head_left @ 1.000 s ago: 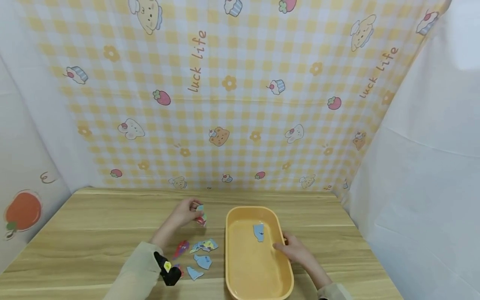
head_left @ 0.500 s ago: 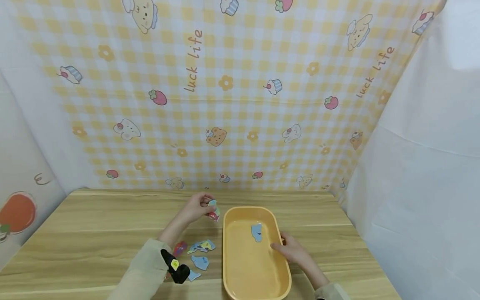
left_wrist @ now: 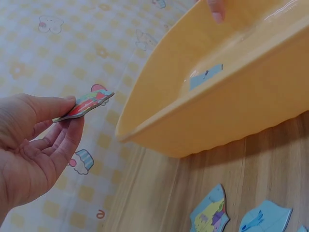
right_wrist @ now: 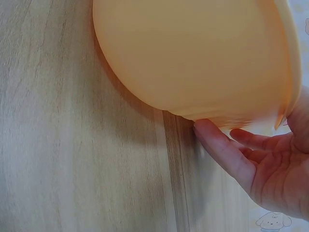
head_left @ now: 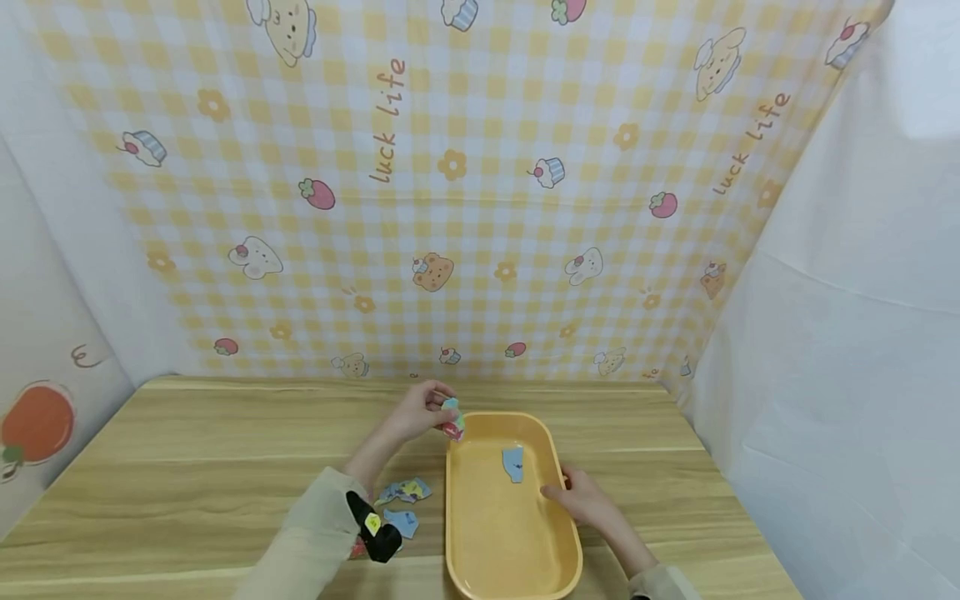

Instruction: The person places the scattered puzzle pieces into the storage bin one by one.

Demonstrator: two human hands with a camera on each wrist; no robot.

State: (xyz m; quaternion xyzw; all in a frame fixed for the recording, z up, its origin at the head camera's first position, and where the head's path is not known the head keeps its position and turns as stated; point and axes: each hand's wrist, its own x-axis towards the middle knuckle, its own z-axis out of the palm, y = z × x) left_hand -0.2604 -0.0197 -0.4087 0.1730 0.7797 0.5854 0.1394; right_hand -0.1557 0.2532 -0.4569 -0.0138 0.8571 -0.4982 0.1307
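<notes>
My left hand (head_left: pixel 420 412) pinches a jigsaw puzzle piece (left_wrist: pixel 89 103), red, green and light blue, between thumb and fingers. In the head view that hand is at the far left corner of a yellow plastic tray (head_left: pixel 513 533), above its rim. Inside the tray, toward the far end, lies a light blue puzzle piece (head_left: pixel 513 464). My right hand (head_left: pixel 588 497) grips the tray's right wall, thumb over the rim and fingers outside against the wall, as the right wrist view (right_wrist: pixel 285 162) of the hand shows.
Left of the tray, several puzzle pieces lie on the wooden table (head_left: pixel 225 467), among them a yellow-and-blue piece (head_left: pixel 405 490) and a blue piece (head_left: pixel 402 522). My left sleeve (head_left: pixel 307 533) covers part of them. A checkered cloth (head_left: pixel 480 217) hangs behind the table.
My left hand has moved right with the puzzle piece, from over the table to the tray's far left corner. My right hand keeps its grip on the tray.
</notes>
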